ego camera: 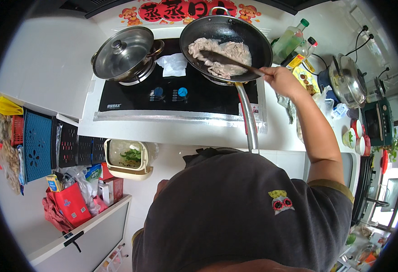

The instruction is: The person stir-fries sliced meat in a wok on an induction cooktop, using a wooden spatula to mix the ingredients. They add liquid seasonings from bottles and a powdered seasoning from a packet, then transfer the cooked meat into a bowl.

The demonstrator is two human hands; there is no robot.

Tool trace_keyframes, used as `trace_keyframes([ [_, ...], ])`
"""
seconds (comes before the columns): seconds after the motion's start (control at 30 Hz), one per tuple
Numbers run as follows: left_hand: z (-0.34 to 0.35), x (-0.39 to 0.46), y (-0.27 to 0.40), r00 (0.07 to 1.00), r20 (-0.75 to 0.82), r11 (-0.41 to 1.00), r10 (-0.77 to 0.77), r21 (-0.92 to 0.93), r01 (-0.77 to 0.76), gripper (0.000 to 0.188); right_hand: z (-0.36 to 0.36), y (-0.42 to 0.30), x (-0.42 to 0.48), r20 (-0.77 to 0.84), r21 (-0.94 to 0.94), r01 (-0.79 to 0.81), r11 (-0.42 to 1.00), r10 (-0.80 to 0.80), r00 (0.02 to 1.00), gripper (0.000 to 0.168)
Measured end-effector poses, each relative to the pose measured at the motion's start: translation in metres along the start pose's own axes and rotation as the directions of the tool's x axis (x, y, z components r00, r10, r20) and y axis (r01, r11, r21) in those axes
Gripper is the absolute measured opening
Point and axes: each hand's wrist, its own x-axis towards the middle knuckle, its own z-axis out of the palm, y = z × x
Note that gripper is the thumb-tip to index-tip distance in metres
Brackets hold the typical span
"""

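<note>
My right hand (278,79) grips the handle of a dark wooden spatula (227,61) at the wok's right rim. The spatula's blade lies in pale, cooked-looking sliced meat (234,52) with some liquid around it. A black wok (253,35) holds the meat and sits over the right burner. Its long metal handle (248,119) points toward my body, and nothing grips it. My left hand is out of view behind my dark shirt; only a sliver of skin shows at the shirt's left edge.
A lidded glass-top pot (124,54) stands on the left burner, with white paper (172,64) beside it on the black gas hob (131,97). Bottles (289,40), a yellow plate (304,76) and an electric pot (347,78) stand rightward. A bin (127,156) with greens hangs below the counter.
</note>
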Motion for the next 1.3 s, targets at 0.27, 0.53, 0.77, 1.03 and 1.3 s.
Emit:
trace_keyframes([
  [0.27, -0.009, -0.009, 0.005, 0.999, -0.026, 0.999, -0.021, -0.041, 0.02, 0.035, -0.024, 0.043, 0.014, -0.262, -0.213, -0.06, 0.975, 0.002, 0.965, 0.027],
  [0.53, -0.012, -0.013, 0.003, 0.999, -0.044, 0.998, -0.031, -0.065, 0.028, 0.034, -0.042, 0.012, -0.025, -0.12, -0.295, 0.008, 0.955, -0.046, 0.992, 0.029],
  [0.77, -0.022, -0.008, 0.007, 0.998, -0.054, 0.998, -0.015, -0.063, 0.012, 0.034, -0.081, -0.02, -0.058, -0.024, -0.528, 0.12, 0.84, -0.156, 0.987, 0.023],
  [1.03, -0.022, -0.01, 0.012, 0.997, -0.072, 0.996, -0.009, -0.091, 0.003, 0.033, -0.029, -0.04, -0.053, -0.247, 0.309, 0.391, 0.867, -0.324, 0.913, 0.029],
  [1.3, -0.028, -0.019, 0.021, 0.996, -0.085, 0.993, -0.021, -0.114, 0.011, 0.032, 0.041, -0.036, -0.052, -0.436, 0.74, 0.318, 0.593, 0.062, 0.898, 0.011],
])
